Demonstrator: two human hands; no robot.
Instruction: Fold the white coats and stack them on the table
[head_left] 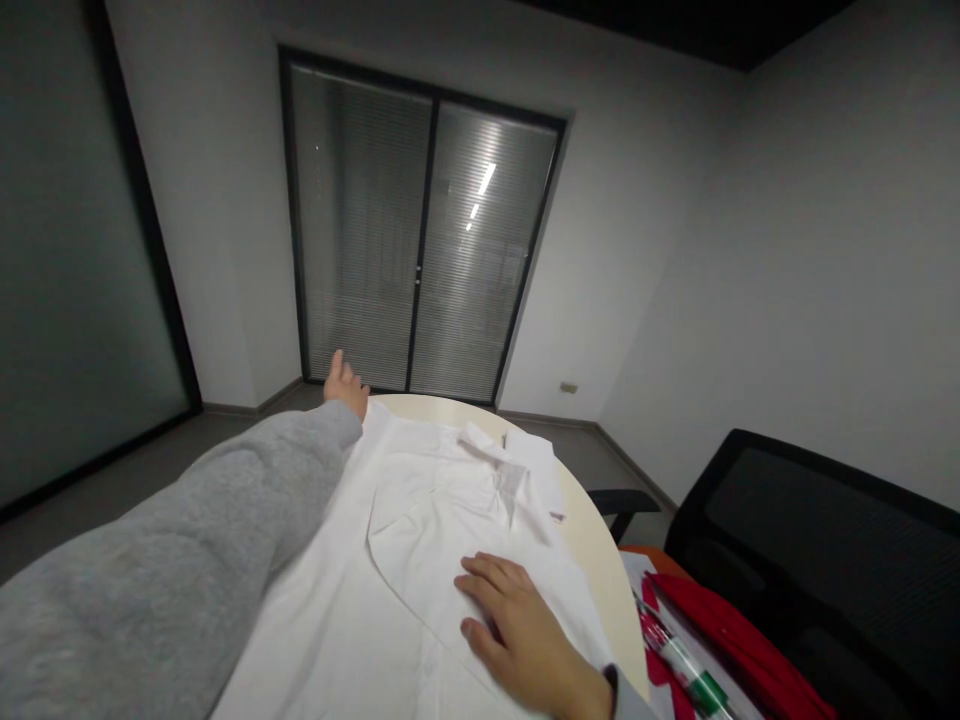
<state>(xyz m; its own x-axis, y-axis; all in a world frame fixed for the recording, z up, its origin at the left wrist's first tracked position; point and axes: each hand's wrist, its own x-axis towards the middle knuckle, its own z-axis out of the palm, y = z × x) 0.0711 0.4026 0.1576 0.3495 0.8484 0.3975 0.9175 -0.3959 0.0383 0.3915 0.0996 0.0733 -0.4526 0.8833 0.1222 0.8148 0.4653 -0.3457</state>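
A white shirt (420,500) lies spread over a round table, wrinkled around its raised collar (502,465) at the far right. My right hand (517,630) rests palm down on the lower right part of the shirt, fingers apart. Beyond the far left edge of the shirt, my left hand (346,385) reaches out at the end of a grey sleeve. Its index finger is stretched and the others are a little bent; nothing shows in it. A white flat piece (544,468) lies beside the collar; I cannot tell whether it belongs to the shirt.
The pale tabletop rim (600,530) shows on the right. Next to it stands a black mesh chair (817,540) with red cloth (742,640) and a clear package with green (701,685) on its seat. Glass doors with blinds (420,240) are at the back.
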